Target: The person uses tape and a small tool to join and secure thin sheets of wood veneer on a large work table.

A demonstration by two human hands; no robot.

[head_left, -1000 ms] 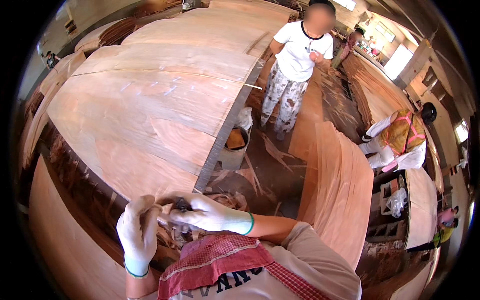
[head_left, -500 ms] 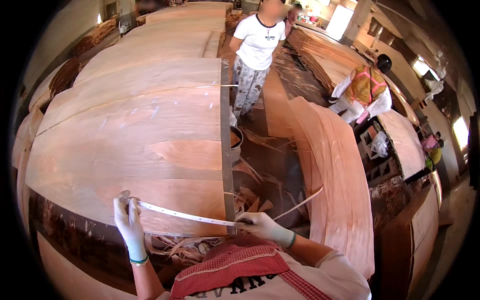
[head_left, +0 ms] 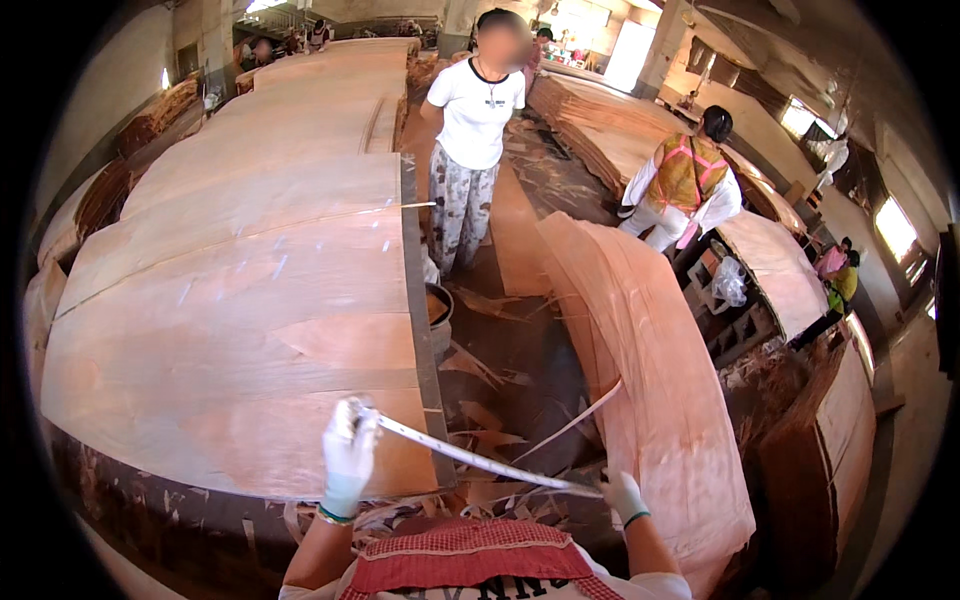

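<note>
Slanting across the head view, the tape [head_left: 478, 459] spans from the left hand [head_left: 349, 455], which pinches its upper end over the sheet [head_left: 230, 390], to the right hand [head_left: 624, 497], closed around its lower end near the stack [head_left: 660, 400]. It lies right of the left hand and left of the right, neither nearer; its long axis points toward the lower right.

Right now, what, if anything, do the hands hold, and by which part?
A white tape: the left hand holds one end of its visible stretch, the right hand the other.
</note>
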